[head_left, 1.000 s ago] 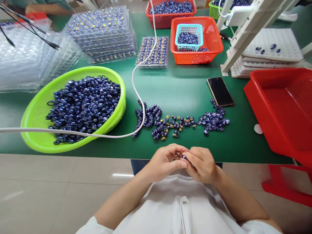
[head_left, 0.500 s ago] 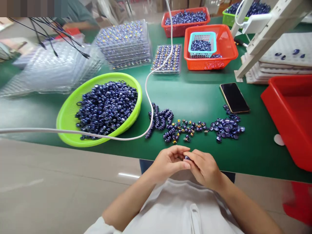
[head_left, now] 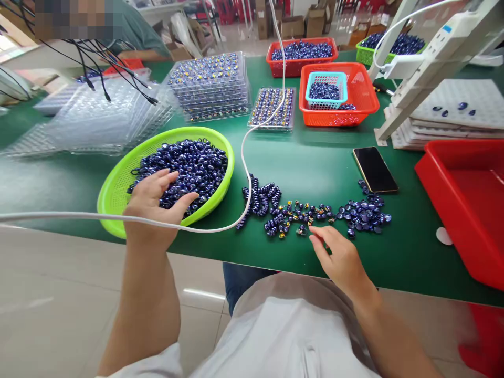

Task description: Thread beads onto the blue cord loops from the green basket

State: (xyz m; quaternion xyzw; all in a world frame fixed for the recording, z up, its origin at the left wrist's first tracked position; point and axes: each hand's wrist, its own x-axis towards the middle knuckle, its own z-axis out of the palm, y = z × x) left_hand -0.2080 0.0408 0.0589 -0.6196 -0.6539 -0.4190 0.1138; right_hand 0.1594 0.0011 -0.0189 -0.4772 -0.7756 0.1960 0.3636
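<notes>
Over the near left side of a lime-green basket, my left hand is open, thumb and fingers spread against the heap of glossy dark-blue beads. I cannot see anything held in it. My right hand hovers low at the front of the table. Its thumb and forefinger tips are slightly apart, beside small blue beads with gold-coloured parts. Left of these lie coiled rows of dark-blue beads. To the right is a pile of flat blue pieces.
A white cable crosses the basket's front and my left wrist. A phone lies near a red bin. Behind stand stacked bead trays, an orange basket and a metal post. A co-worker's arm shows at far left.
My hands were together at the table edge, a blue bead in the fingers. They have parted: the left moved to the green basket, the right to the loose beads. That bead is no longer visible.
</notes>
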